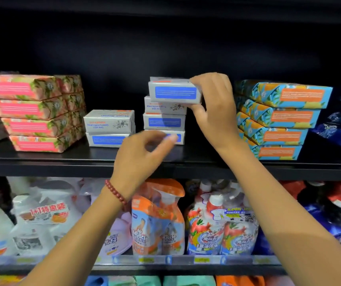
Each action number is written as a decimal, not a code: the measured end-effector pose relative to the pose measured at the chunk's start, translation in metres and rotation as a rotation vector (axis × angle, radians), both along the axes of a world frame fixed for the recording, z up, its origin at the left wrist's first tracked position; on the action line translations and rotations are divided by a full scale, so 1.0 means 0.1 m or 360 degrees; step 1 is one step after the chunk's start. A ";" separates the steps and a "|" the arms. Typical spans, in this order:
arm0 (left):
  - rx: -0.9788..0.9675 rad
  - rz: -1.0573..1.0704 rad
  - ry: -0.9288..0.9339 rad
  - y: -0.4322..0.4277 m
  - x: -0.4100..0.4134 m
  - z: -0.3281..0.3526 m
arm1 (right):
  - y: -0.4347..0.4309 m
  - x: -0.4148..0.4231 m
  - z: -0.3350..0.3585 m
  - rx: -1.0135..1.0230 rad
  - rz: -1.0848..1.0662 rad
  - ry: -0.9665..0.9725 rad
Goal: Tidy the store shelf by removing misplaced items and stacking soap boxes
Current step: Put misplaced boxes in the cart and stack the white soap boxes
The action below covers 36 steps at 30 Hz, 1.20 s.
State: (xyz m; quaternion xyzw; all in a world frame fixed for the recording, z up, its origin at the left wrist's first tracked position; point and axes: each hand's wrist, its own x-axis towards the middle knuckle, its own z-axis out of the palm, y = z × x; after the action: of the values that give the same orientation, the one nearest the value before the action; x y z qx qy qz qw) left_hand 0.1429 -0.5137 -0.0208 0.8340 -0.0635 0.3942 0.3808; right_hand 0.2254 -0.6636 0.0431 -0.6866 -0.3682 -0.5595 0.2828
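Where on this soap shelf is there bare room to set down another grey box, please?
The short grey stack has a free top, with space above. A bare strip of shelf runs along the front, before the pink boxes. The right hand, gripping the top box, fills the gap between the tall grey stack and the blue-orange boxes. The bottles below are crowded.

both forearms bare, no sleeves in view; a dark red beaded bracelet (116, 193) circles the left wrist.

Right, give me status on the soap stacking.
Right hand grips the top grey soap box, askew on the three-box stack. Left hand empty, low in front. Nothing blocking.
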 end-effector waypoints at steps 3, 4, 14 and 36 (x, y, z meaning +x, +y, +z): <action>-0.1084 -0.0342 0.0271 0.00 -0.02 0.37 | -0.12 -0.15 -0.04 -0.0040 0.0056 -0.0241; -0.1256 -0.0416 0.0384 0.01 -0.04 0.48 | -0.14 -0.19 -0.05 -0.0074 0.0082 -0.0324; -0.1231 -0.0685 0.0376 0.13 -0.21 0.53 | -0.20 -0.43 -0.23 -0.0323 0.0210 0.0134; -0.1315 -0.0983 0.0699 0.40 -0.31 0.46 | 0.13 -0.63 -0.27 -0.0015 0.0703 0.0547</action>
State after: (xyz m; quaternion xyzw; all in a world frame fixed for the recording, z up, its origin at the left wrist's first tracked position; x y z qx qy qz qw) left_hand 0.1118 -0.4741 0.0248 0.6207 -0.0643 0.0734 0.7780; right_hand 0.1619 -0.6508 0.0158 -0.6759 -0.4581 -0.3579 0.4530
